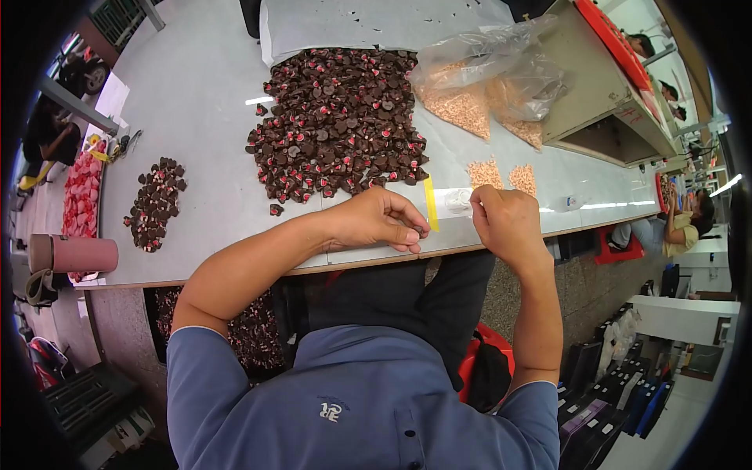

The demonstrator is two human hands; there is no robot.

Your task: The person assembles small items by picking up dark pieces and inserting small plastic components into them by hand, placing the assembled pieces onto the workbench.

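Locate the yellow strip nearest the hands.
Head view, just right of centre: the yellow strip lies on the grey table near its front edge, between the left hand and the right hand, by the lower right corner of the dark pile.

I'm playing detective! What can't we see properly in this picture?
In the head view:
- Whatever the left hand may be pinching: its own grip mostly covers it.
- The right hand's curled fingertips: the hand itself hides them.
- Deep inside the pale box: too shadowy.
- Each beige piece in the clear bags: too small to make out.
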